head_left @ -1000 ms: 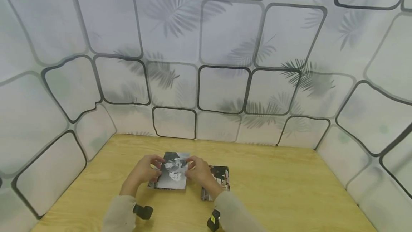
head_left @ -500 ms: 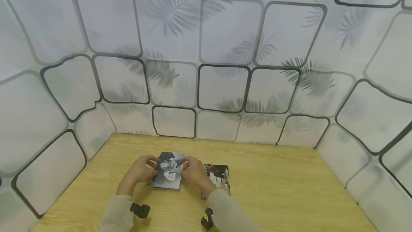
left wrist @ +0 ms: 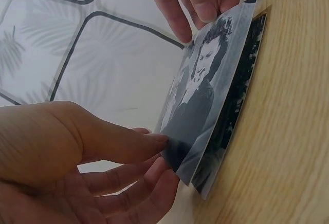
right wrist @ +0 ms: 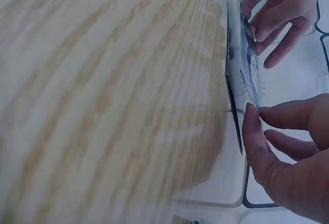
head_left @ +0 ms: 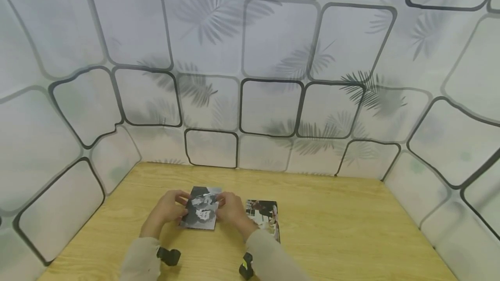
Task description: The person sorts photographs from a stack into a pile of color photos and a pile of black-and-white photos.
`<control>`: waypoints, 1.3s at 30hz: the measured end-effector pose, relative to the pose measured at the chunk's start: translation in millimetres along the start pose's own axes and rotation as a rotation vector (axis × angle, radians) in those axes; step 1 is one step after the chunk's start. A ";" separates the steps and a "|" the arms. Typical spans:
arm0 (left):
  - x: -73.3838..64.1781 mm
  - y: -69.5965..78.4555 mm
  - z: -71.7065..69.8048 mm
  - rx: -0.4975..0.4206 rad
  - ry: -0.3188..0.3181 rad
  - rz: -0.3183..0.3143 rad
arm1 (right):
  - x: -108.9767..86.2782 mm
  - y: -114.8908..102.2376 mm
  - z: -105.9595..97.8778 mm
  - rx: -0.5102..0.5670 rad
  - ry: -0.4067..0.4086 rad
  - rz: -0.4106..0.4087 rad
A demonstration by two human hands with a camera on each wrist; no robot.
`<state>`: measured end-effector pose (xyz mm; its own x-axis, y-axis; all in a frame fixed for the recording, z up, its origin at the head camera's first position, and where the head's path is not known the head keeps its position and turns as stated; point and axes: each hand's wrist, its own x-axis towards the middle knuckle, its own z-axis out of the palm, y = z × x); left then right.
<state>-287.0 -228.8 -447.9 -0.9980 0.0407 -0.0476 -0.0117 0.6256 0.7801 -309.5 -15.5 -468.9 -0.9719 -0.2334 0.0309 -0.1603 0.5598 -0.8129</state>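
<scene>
A black-and-white photo print (head_left: 200, 214) is held by both hands in the head view. My left hand (head_left: 169, 206) pinches its left edge between thumb and fingers. At the opposite edge, my right hand (head_left: 232, 208) grips it with the thumb and fingertips. The left wrist view shows the picture side of this print (left wrist: 198, 88), with a second, darker print (left wrist: 240, 93) close underneath it, almost lined up. A narrow gap separates the two along one side. In the right wrist view, the held print is seen nearly edge-on above the lower one.
Another print with a dark, multicoloured picture (head_left: 265, 215) lies to the right on the wooden table (head_left: 343, 224), partly behind the right forearm. Patterned cloth walls (head_left: 269, 107) rise behind the table and at both sides. A small black camera (head_left: 169, 256) sits on the left wrist.
The held print has moved left, carried by both hands, and now covers more of the print under it. More of the print on the right shows as the right hand shifts left.
</scene>
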 end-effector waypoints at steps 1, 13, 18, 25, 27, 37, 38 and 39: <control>0.2 -0.9 0.4 -0.001 0.000 -0.002 | -0.4 -0.2 0.2 -0.011 -0.002 -0.007; 0.6 -7.9 6.2 0.002 0.010 -0.020 | -2.0 5.2 5.4 -0.059 -0.007 -0.035; 0.7 -7.9 5.4 0.023 0.026 0.005 | -0.7 6.0 5.7 -0.078 -0.002 -0.058; 2.4 -9.1 4.0 0.047 0.035 0.011 | -1.9 3.3 5.9 -0.059 -0.008 -0.058; 2.6 -9.2 3.8 0.050 0.034 0.007 | -2.1 2.9 5.9 -0.056 -0.009 -0.057; 2.4 -8.5 3.2 0.034 0.028 0.002 | 0.3 5.3 4.9 -0.067 0.002 -0.056; 2.5 -8.0 2.8 0.036 0.029 0.003 | 0.8 6.1 4.5 -0.069 0.002 -0.055; 2.5 -7.8 2.5 0.041 0.031 0.007 | 1.0 6.2 3.7 -0.068 0.000 -0.048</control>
<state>-289.3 -231.6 -455.7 -0.9995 0.0215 -0.0227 -0.0030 0.6567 0.7541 -310.8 -15.2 -476.1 -0.9627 -0.2618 0.0690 -0.2185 0.6006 -0.7691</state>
